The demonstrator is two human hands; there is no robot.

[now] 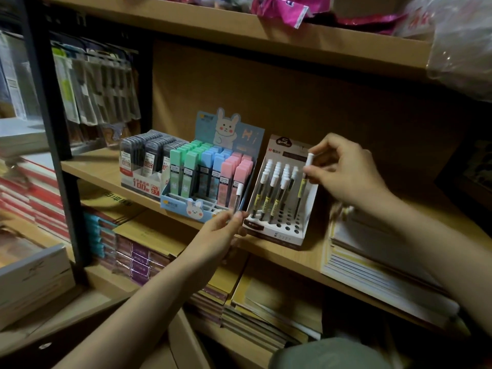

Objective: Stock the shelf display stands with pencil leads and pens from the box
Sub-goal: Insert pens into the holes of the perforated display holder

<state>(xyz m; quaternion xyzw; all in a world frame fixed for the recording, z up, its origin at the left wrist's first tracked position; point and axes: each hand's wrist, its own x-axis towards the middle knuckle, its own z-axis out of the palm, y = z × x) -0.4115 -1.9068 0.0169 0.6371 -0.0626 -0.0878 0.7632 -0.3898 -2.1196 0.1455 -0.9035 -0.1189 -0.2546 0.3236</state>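
A white pen stand (287, 230) with round holes sits on the wooden shelf (111, 173), holding several white-capped pens. My right hand (343, 169) pinches one white-capped pen (308, 166) upright over the stand's right side. My left hand (218, 233) holds another white-capped pen (237, 197) upright at the stand's left edge. To the left stands a blue rabbit display (229, 129) filled with green, blue and pink pencil lead cases (213, 169). Further left is a white display of dark lead cases (143, 158).
Stacks of notebooks (372, 262) lie on the shelf right of the pen stand and on the shelf below. Hanging packets (98, 89) fill the rack at left. An upper shelf holds pink bags (282, 6). A white box (29, 278) sits at lower left.
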